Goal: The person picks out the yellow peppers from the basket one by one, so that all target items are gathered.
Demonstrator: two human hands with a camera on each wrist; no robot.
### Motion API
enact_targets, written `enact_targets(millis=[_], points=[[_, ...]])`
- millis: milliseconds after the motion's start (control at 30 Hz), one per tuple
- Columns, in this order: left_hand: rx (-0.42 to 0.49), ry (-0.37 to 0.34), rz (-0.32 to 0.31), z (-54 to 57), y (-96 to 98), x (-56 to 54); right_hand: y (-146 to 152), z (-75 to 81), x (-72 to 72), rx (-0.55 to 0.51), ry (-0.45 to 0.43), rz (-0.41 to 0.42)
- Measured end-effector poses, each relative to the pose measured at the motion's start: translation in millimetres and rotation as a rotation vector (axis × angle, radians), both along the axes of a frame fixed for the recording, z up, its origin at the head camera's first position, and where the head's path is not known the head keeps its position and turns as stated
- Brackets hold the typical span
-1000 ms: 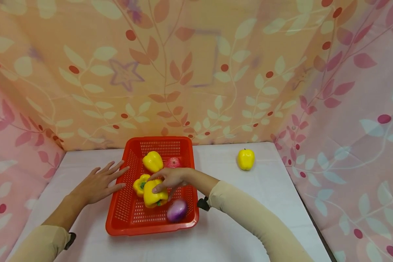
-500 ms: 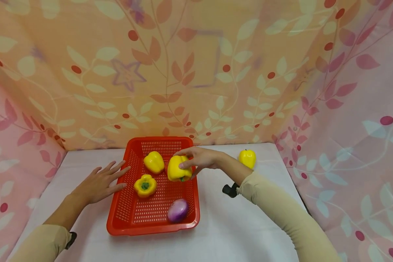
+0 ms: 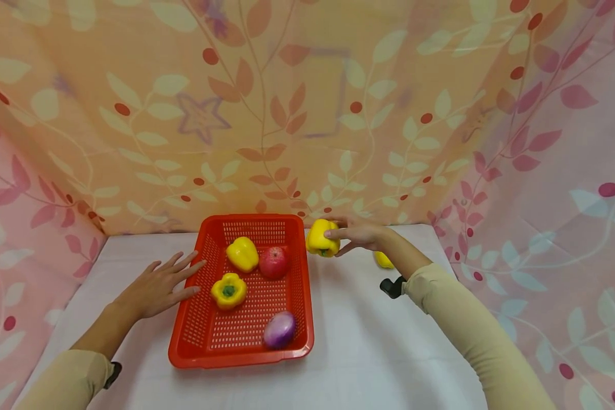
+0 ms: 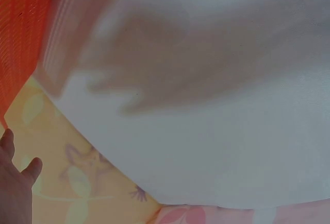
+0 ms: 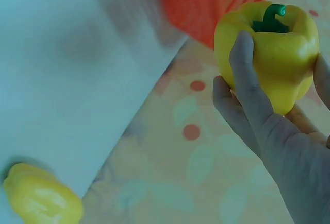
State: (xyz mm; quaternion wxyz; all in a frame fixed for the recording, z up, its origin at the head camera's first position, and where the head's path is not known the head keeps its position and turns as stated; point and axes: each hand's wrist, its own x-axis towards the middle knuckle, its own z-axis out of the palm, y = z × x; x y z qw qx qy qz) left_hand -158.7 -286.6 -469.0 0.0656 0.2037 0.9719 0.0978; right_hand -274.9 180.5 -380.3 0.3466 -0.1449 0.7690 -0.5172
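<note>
- The right hand (image 3: 360,233) has its thumb and fingers wrapped partway round a yellow pepper (image 3: 319,236), parted just as wide as its body
- That held pepper is just outside the far right part of the red basket (image 3: 236,359), apparently raised over the worktop (image 3: 359,341), its green stem facing the near side
- The left hand (image 3: 156,287) has straight, spread fingers and holds nothing; they lie at the basket's left rim, and whether they touch it I cannot tell
- Inside the basket are a tilted pepper (image 3: 243,254), a stem-up pepper (image 3: 229,291), a red round fruit (image 3: 274,262) and a purple vegetable (image 3: 279,329)
- Another pepper (image 3: 384,260) sits on the worktop, partly behind the right arm
- The step in hand looks like mid-transfer between basket and worktop
- A set-down near that other pepper seems likeliest, calling for a low, level release clear of it
</note>
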Motion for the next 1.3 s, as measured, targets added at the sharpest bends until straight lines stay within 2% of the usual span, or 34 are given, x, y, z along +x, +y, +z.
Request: enact_targets(millis=[200, 400, 567, 700, 933, 1300], points=[[-0.003, -0.001, 0.002, 2.4, 0.7, 0.7, 20, -18.6, -7.9, 0.032, 0.020, -0.091], [0.003, 0.008, 0.000, 0.3, 0.1, 0.8, 34, -46.3, -13.0, 0.063, 0.034, -0.181], [-0.002, 0.015, -0.005, -0.6, 0.2, -0.8, 44, -68.3, -13.3, 0.045, -0.016, -0.289], [-0.013, -0.003, 0.003, -0.3, 0.5, -1.7, 50, -79.6, -12.3, 0.053, -0.059, -0.364], [-0.024, -0.006, 0.009, -0.7, 1.0, -1.0, 57, -93.7, -15.5, 0.099, -0.100, -0.419], [-0.030, 0.020, 0.001, -0.1, 1.4, 0.4, 58, -109.6, -14.9, 0.125, -0.075, -0.457]])
